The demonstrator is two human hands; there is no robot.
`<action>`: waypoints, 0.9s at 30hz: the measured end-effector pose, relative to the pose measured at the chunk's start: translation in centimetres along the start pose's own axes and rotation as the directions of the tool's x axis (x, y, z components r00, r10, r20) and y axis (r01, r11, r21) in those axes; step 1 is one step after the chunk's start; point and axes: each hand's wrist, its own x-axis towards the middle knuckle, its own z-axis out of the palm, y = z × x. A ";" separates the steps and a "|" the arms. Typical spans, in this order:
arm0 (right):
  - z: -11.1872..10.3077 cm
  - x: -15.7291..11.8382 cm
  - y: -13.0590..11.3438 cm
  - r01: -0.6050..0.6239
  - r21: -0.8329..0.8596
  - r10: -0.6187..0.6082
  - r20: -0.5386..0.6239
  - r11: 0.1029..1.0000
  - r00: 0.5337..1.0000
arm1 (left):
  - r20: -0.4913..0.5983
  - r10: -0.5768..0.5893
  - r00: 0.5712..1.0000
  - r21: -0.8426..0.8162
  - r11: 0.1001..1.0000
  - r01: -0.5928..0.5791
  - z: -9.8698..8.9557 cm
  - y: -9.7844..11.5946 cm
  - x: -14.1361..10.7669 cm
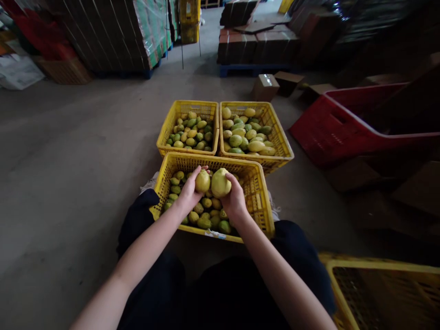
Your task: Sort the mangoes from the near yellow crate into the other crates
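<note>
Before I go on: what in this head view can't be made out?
- Near yellow plastic crate: fruit under both hands is covered, and its lower layers are hidden.
- Smaller yellow-green fruit in the left hand and larger yellow-green fruit in the right hand: undersides hidden by palms.
- Yellow crate at bottom right: cut off by the frame edge.
- Dark stacked cartons at top right: too dark.

- Near yellow crate [256,195]: lattice plastic, slightly glossy.
- Small fruit [202,181] and larger fruit [220,183]: smooth, waxy yellow-green skin.
- Floor [68,151]: matt grey concrete, scuffed.
- Red crate [330,133]: smooth plastic.
- Small boxes [264,87]: matt brown cardboard.
</note>
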 end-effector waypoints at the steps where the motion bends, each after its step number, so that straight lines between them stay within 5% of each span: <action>1: 0.1 0.1 -0.2 -0.059 0.049 0.059 -0.003 0.997 0.998 | 0.008 -0.006 1.000 -0.026 1.000 0.006 0.1 0.1 -0.1; 12: -1.5 1.3 0.3 -0.398 0.218 0.390 0.079 0.891 0.917 | 0.002 -0.068 0.998 -0.009 0.998 0.068 -1.5 -0.4 0.0; 22: -0.5 0.7 -0.5 -0.412 0.208 0.420 0.005 0.887 0.907 | -0.001 -0.074 0.997 0.003 0.997 0.074 -1.0 0.0 -0.4; 27: 0.2 -0.2 -1.3 -0.307 0.081 0.291 0.163 0.948 0.943 | -0.060 0.008 0.998 -0.027 1.000 -0.010 -0.4 0.7 -1.1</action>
